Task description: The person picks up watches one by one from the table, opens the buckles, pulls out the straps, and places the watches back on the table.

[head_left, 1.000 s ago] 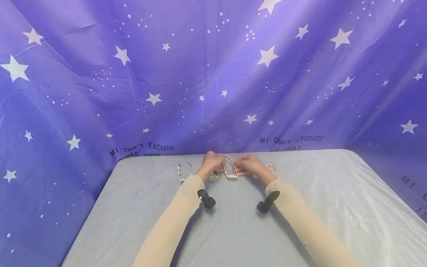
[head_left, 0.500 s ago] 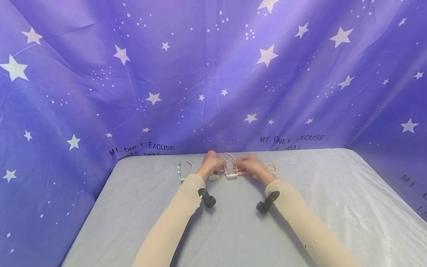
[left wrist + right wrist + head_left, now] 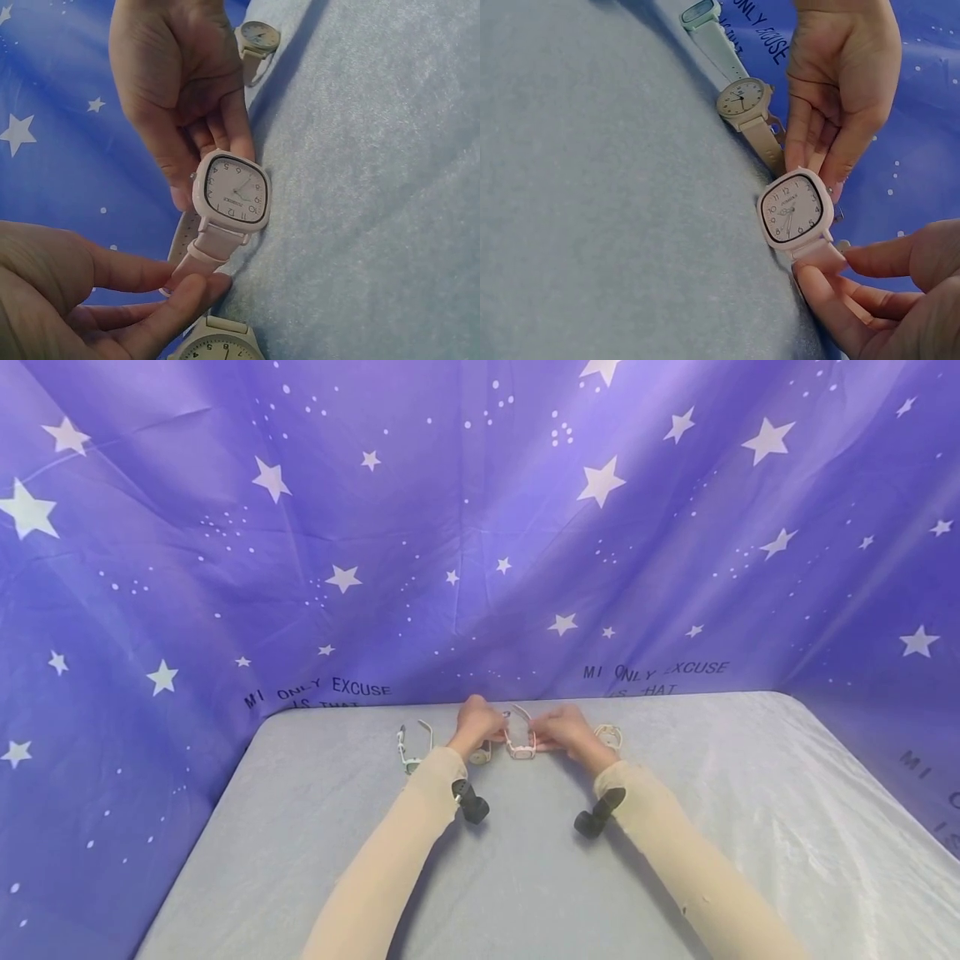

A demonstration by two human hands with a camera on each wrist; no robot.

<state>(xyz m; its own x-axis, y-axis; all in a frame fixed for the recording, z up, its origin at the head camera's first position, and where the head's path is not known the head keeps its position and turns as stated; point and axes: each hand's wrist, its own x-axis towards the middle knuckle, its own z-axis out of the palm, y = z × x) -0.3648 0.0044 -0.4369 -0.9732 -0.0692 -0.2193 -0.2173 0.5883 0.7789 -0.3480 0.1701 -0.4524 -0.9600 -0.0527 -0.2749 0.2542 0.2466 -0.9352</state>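
A pale pink wristwatch (image 3: 522, 752) with a squarish case and black-ringed dial is between my two hands near the table's back edge. My left hand (image 3: 480, 724) pinches the strap on one side, thumb and fingers just beyond the strap loop (image 3: 201, 255). On the other side, my right hand (image 3: 567, 731) pinches the other strap piece (image 3: 821, 257) below the case. The strap's two halves stand apart behind the dial. Right beside my left hand is a beige round watch (image 3: 742, 103), partly hidden by that hand in the head view.
A mint-green watch (image 3: 412, 766) with its strap ends raised stands left of my left hand. A cream round watch (image 3: 608, 737) lies beyond my right wrist. Grey cloth covers the table (image 3: 540, 868), and a purple star-print curtain (image 3: 420, 527) hangs directly behind it.
The pink watch has tilted so its dial shows more in the head view. Its strap ends have separated at the top. Both hands stay in nearly the same place.
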